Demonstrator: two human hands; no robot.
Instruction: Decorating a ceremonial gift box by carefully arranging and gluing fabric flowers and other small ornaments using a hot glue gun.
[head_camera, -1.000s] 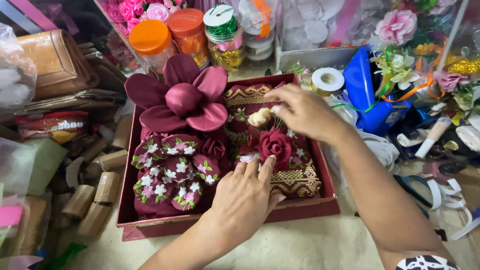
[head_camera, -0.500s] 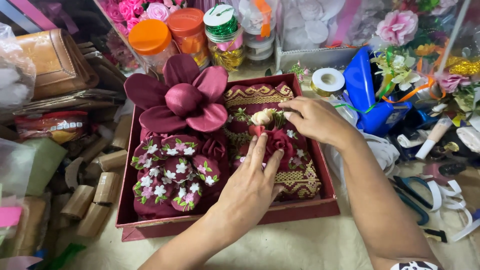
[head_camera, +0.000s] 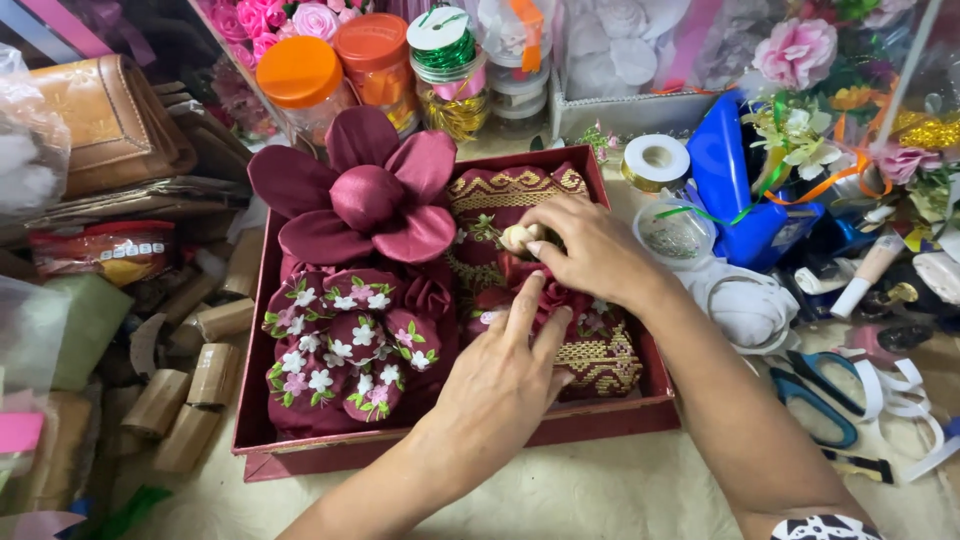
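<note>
A: Start closest to the camera. What is the left hand (head_camera: 505, 375) doing?

B: It lies palm down over the front right part of the maroon tray (head_camera: 440, 450), fingers spread and stretched forward. It grips nothing; its fingertips (head_camera: 522, 300) press on the dark red fabric rose (head_camera: 560, 298) and on the cloth beside it.

A: And the right hand (head_camera: 590, 250)?

B: It comes in from the right, just beyond the left. Its fingers are curled, and the tips pinch a small cream bud (head_camera: 520, 237) that sits just behind the rose. So it is closed in a light pinch rather than a full fist.

A: Where does the rose sit in the tray?

B: In the right half, on the maroon and gold woven cloth (head_camera: 600, 365), between the two hands.

A: What fills the left half?

B: Near the front, a cluster of maroon petals embroidered with small white flowers (head_camera: 345, 345). Behind it, a large satin flower (head_camera: 365, 195) in the same maroon, reaching the far rim.

A: Beyond the tray?

B: Jars with orange lids (head_camera: 300, 75), a spool of green ribbon (head_camera: 445, 40), and pink artificial flowers (head_camera: 795, 50). To the right, blue-handled scissors (head_camera: 815, 400) lie on the table, well apart from both hands.
</note>
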